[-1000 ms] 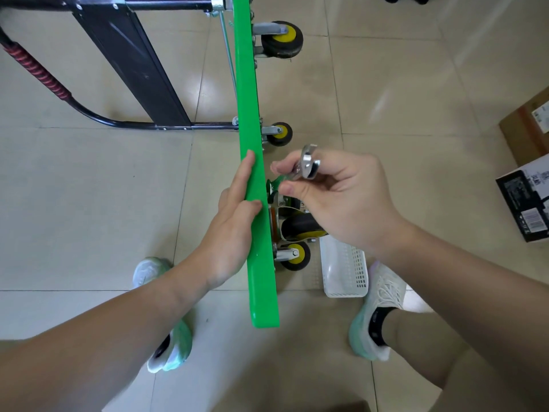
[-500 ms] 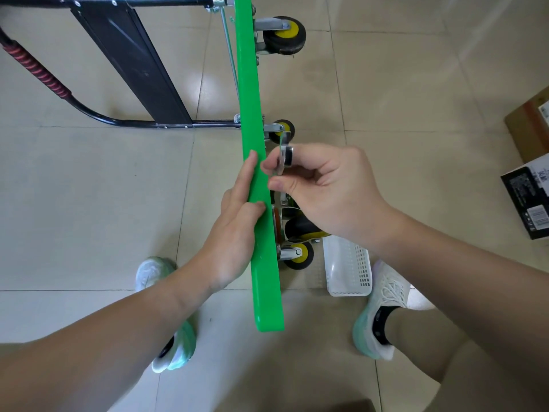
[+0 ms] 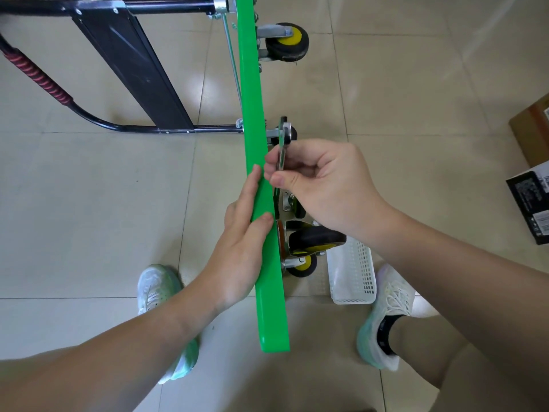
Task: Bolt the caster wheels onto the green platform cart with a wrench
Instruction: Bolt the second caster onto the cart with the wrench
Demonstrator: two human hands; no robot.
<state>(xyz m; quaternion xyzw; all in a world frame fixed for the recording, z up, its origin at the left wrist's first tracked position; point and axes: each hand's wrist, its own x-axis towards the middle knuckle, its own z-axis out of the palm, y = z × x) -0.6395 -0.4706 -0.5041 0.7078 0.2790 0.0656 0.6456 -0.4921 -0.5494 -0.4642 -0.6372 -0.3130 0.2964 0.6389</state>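
**Wrench held at the upended cart**

Head view: the green platform cart stood on edge on the floor. My left hand lay flat against its rim, fingers straight. My right hand pinched the wrench upright above a caster wheel, near a white basket.

Wore white knit sneakers, left sneaker and right sneaker, tinted mint-green around the soles. Had a black ankle sock above the right one. Went bare-armed down to left hand and right hand — right shin bare too.
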